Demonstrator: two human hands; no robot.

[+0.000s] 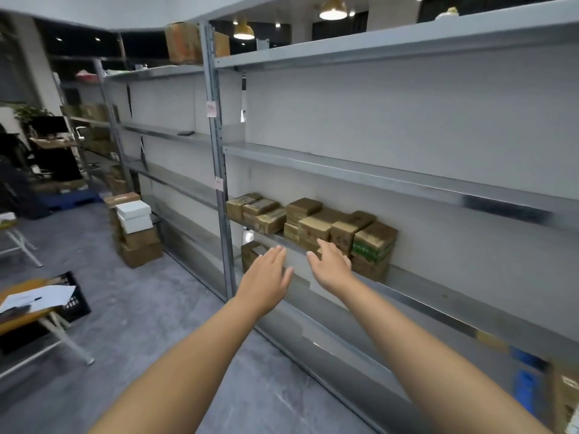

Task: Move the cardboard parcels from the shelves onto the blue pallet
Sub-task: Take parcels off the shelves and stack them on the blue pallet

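Note:
Several brown cardboard parcels (326, 227) sit packed together on a grey metal shelf (438, 292), one with green print (374, 245) at the right end. My left hand (266, 277) is stretched out flat and open, just in front of the shelf edge, left of the stack. My right hand (330, 266) is open too, fingers spread, right in front of the middle parcels, almost touching them. Neither hand holds anything. One more parcel (252, 253) stands on the shelf below. The blue pallet (70, 198) lies on the floor far at the left.
A stack of brown and white boxes (134, 230) stands on the floor beside the shelving. At the left are a small table with papers (34, 300), a black crate (75, 300) and a white stool (18, 239). A large box (185, 42) sits on the top shelf.

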